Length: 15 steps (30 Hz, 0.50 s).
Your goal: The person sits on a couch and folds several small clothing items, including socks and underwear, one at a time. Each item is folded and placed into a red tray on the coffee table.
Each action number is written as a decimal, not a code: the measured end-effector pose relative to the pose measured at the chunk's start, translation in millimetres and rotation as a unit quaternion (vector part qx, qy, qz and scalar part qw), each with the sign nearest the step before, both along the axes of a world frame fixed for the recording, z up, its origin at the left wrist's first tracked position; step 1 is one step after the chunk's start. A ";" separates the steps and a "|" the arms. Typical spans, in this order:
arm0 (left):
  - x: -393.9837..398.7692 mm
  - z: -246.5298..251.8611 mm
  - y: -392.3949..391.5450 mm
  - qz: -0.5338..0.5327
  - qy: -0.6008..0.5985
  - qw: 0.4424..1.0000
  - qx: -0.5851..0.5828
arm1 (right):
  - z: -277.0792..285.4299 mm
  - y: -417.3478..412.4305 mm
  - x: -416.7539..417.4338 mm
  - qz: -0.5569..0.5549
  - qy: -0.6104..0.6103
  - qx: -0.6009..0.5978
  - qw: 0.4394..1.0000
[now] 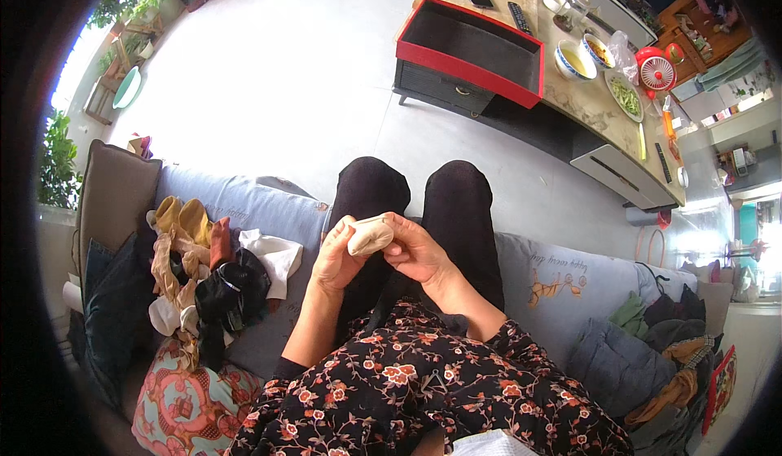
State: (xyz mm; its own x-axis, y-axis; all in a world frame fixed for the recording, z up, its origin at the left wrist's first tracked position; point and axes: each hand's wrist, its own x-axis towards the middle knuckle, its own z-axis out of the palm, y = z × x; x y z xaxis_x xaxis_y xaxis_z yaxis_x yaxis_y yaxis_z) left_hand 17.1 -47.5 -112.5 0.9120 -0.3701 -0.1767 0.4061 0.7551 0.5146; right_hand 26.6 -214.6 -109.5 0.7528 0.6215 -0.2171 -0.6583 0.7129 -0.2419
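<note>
A small cream-coloured bundle of cloth, probably a rolled sock (370, 238), is held above my lap between both hands. My left hand (335, 257) grips its left side with thumb and fingers. On the other side, my right hand (416, 249) pinches its upper right edge. To the left on the sofa lies a loose pile of socks and thin garments: mustard socks (183, 218), a rust-coloured sock (220, 242), tan hosiery (164, 266), black cloth (235, 291) and a white cloth piece (278, 260).
A red-rimmed open box (470, 99) stands on the marble-topped coffee table (586, 111) ahead, beside bowls (574, 62), a plate of cut greens (624, 97) and a red fan (657, 72). Folded clothes (623, 352) lie at right. A patterned cushion (183, 401) sits at left.
</note>
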 end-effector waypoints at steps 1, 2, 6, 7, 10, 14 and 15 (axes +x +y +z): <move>2.5 -4.3 5.5 -0.006 -0.014 0.999 0.044 | 3.6 -1.8 1.7 -0.009 -0.024 -0.044 0.999; 5.1 -7.2 9.7 -0.012 -0.028 0.996 0.088 | 4.6 -4.7 3.6 -0.010 -0.029 -0.090 0.995; 4.9 24.4 -2.9 0.052 -0.115 0.955 0.268 | 16.9 -13.7 7.3 -0.057 -0.053 -0.226 0.971; 2.3 36.2 -4.3 0.041 -0.131 0.950 0.281 | 16.8 -13.8 8.0 -0.063 -0.075 -0.245 0.965; 15.2 51.9 -12.8 -0.037 -0.247 0.784 0.568 | 34.5 -19.0 12.6 -0.115 -0.090 -0.282 0.948; 28.4 54.5 -28.8 -0.022 -0.130 0.945 0.299 | 41.7 -35.1 23.2 -0.215 -0.064 -0.261 0.939; 31.1 53.9 -32.1 -0.027 -0.128 0.948 0.289 | 45.2 -40.2 24.2 -0.232 -0.078 -0.303 0.921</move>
